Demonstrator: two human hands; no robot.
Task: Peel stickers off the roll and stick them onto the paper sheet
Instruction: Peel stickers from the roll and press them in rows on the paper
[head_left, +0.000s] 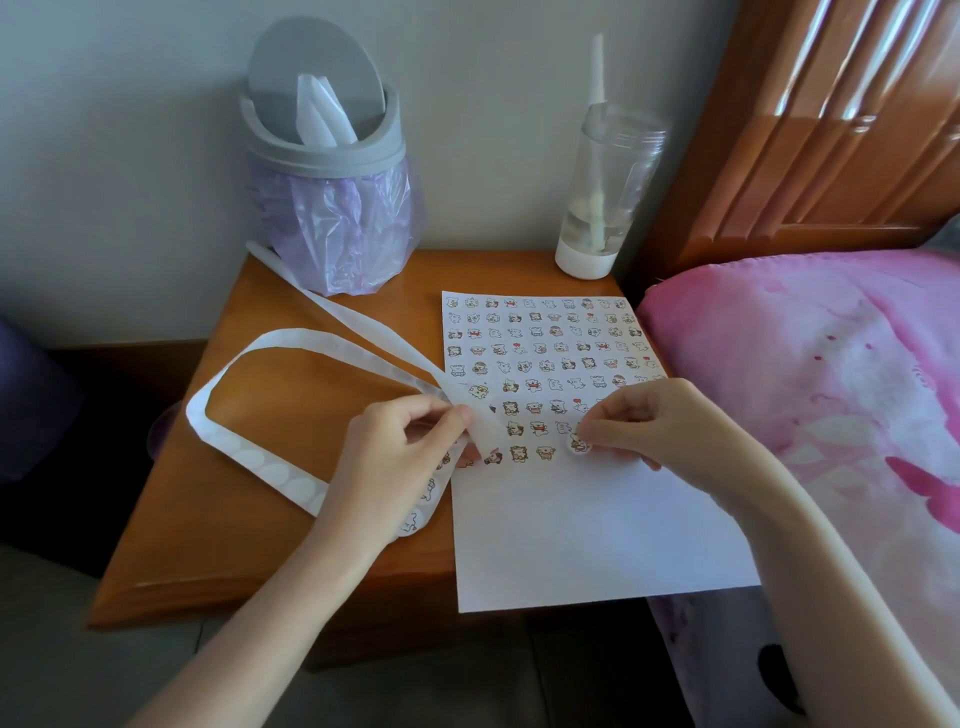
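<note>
Head view: right hand (654, 421) holds a single sticker (578, 445) pinched in its grip at the fingertips, just above the paper sheet (587, 535) at the end of the lowest sticker row. Left hand (395, 457) has its grip pressed together on the backing strip (249, 457), which loops away to the left of that grip across the wooden surface (270, 545). Both grips sit near each other over the sheet's left half.

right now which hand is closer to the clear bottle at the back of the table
Right. The right hand rests on the paper sheet, almost straight in front of the bottle. The left hand is farther off to the left, pinching the sticker strip.
</note>
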